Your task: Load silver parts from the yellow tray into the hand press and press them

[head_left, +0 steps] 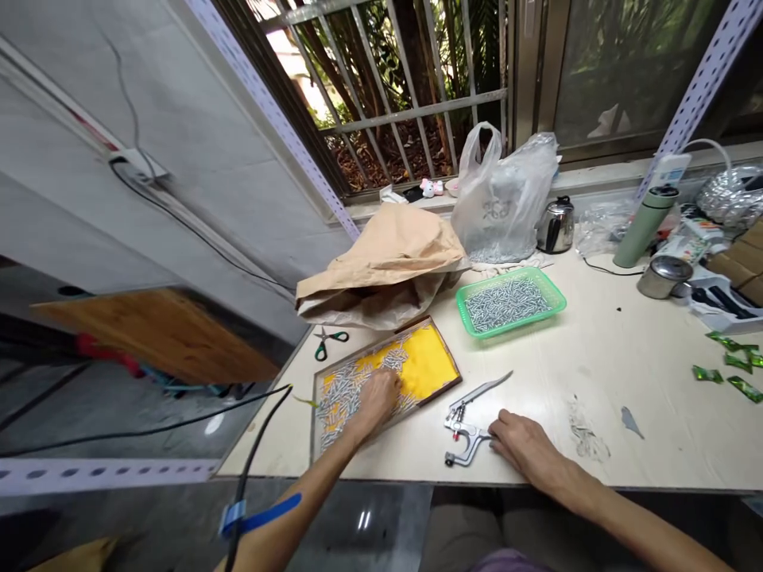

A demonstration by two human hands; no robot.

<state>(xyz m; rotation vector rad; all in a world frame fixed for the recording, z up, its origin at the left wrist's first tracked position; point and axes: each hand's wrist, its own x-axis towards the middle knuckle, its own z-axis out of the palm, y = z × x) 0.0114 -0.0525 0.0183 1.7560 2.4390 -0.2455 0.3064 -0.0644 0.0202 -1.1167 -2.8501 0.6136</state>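
Note:
My left hand [379,400] is over a shallow tray [448,387] with a yellow bottom, fingertips pinched together among small silvery metal pieces [346,393]. What the fingertips hold, if anything, is hidden. The pieces lie thickly on the tray's left side, while yellow shows on its right. My right hand [528,446] rests near the front edge of the table, its fingers closed on one handle of metal snap-fastener pliers [470,437]. The pliers lie on the tabletop with jaws apart, and their other handle points up and to the right.
Behind the tray lie a brown paper bag [387,246] and green-handled scissors [325,343]. A green basket [554,310] holds many metal pieces. Farther back stand a plastic bag [506,206], a kettle [557,225] and a green bottle [644,229]. A black cable [262,437] hangs by my left forearm.

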